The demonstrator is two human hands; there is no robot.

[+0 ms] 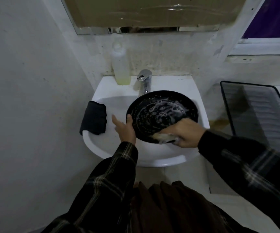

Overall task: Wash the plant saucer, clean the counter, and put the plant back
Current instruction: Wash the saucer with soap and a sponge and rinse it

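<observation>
Right hand (185, 132) with sponge (162, 137) on soapy saucer (161, 113), left hand (125, 128) at rim.

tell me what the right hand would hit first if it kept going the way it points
The right hand, gripping a sponge, points left across the soapy black saucer. It would likely meet the left hand holding the rim; depth is unclear.

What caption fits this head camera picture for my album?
Left hand holds soapy saucer over sink; right hand scrubs with sponge.
</observation>
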